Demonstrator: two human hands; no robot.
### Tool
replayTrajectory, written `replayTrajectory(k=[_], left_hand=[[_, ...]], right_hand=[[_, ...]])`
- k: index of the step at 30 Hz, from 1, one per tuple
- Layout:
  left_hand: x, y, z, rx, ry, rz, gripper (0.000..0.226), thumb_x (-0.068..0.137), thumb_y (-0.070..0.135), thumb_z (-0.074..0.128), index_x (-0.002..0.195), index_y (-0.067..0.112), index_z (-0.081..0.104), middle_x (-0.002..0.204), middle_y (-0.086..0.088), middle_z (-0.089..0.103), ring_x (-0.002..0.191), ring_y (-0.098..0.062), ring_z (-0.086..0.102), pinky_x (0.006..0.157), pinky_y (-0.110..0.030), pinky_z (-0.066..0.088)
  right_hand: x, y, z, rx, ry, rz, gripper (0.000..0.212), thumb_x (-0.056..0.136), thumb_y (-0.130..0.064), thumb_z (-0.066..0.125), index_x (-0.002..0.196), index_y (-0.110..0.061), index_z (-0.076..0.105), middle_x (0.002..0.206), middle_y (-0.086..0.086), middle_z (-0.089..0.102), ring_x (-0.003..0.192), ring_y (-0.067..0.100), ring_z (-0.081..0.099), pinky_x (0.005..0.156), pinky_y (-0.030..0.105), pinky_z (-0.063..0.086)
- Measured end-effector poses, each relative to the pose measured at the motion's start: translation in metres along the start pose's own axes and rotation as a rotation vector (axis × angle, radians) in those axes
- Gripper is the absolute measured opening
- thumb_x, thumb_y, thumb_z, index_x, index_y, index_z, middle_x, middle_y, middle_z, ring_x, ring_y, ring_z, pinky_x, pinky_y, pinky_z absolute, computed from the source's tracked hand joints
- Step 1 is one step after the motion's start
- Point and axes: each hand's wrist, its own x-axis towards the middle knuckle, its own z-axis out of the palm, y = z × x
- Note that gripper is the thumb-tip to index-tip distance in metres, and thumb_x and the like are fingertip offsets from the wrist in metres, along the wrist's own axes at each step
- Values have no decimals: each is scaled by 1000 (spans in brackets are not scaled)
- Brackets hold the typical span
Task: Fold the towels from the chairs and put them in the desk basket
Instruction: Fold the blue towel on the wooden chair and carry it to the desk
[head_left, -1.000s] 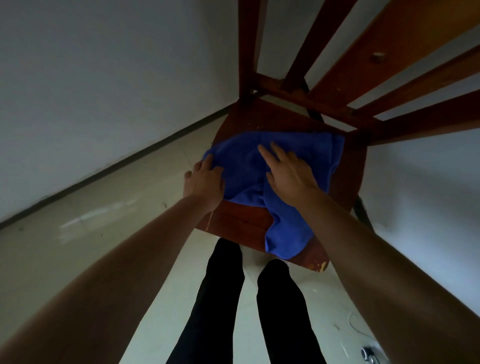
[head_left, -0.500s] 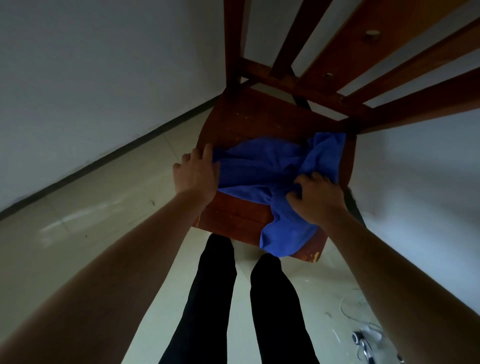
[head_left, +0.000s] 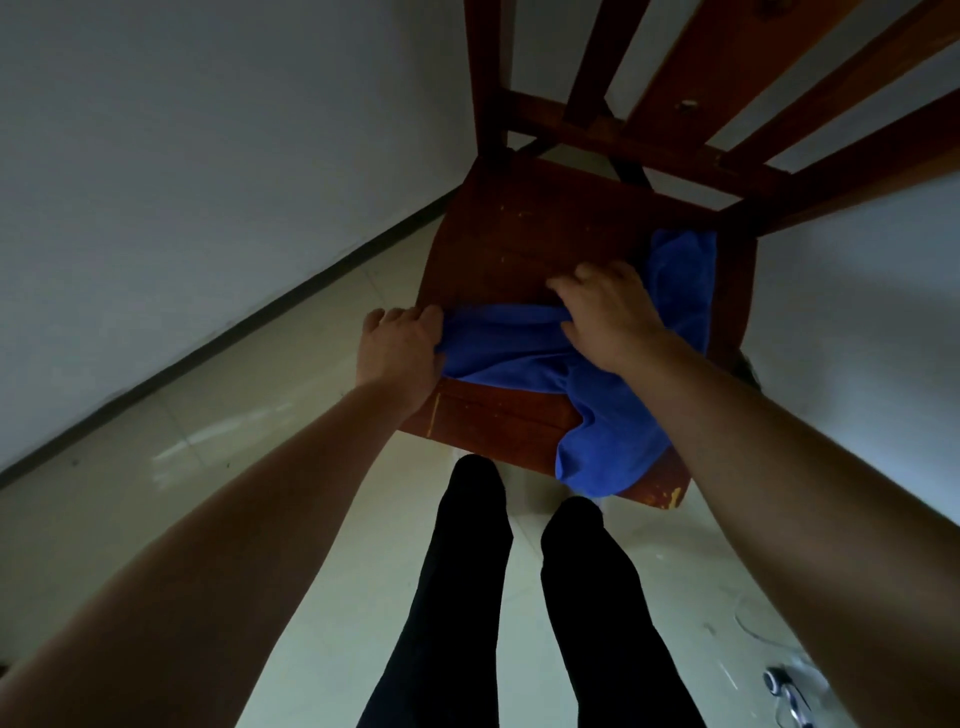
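A blue towel (head_left: 519, 353) lies bunched on the seat of a dark red wooden chair (head_left: 519, 244), and one end hangs over the seat's front edge. My left hand (head_left: 400, 348) grips the towel's left edge at the seat's left side. My right hand (head_left: 608, 312) lies on the towel's upper fold near the seat's middle, with fingers curled into the cloth. A strip of towel runs on toward the back right corner of the seat. No basket or desk shows in the head view.
The chair's slatted back (head_left: 727, 104) rises at the top right. White walls meet in a corner behind the chair, with a dark skirting line (head_left: 260, 322) along the pale tiled floor. My legs in black (head_left: 519, 597) stand before the seat. A small metal object (head_left: 784, 696) lies at the bottom right.
My right hand slid from flat on the towel back toward the front, then up again, gathering cloth. The towel went from spread over the seat to bunched toward the front. My left hand kept its hold.
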Motion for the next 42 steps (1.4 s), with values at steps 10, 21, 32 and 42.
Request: replayTrajectory(k=[10, 21, 32, 42], left_hand=[[-59, 48, -85, -244, 143, 14, 10, 81, 6, 61, 90, 9, 61, 98, -11, 56, 89, -30, 58, 72, -41, 50], [-200, 116, -287, -223, 605, -52, 13, 91, 8, 53, 98, 16, 45, 97, -7, 56, 78, -28, 55, 65, -42, 47], [-294, 132, -401, -210, 959, -88, 19, 92, 15, 52, 109, 15, 61, 110, -8, 58, 101, -31, 54, 71, -38, 42], [-369, 91, -433, -230, 989, 31, 18, 95, 20, 52, 109, 20, 64, 115, -6, 57, 112, -28, 49, 71, -40, 47]], right_hand=[[-103, 27, -96, 189, 127, -25, 18, 86, -25, 68, 92, -17, 53, 111, 5, 54, 100, 26, 53, 72, 32, 35], [-235, 14, -273, 169, 331, -44, 30, 93, -32, 63, 121, -28, 55, 102, -3, 67, 94, 23, 66, 72, 35, 51], [-340, 1, -379, 304, 596, 16, 34, 91, -52, 60, 85, -20, 49, 94, 0, 43, 84, 21, 49, 70, 36, 42], [-450, -59, -380, 673, 743, 151, 30, 79, -44, 79, 90, -21, 63, 80, -10, 60, 72, 6, 56, 58, 22, 41]])
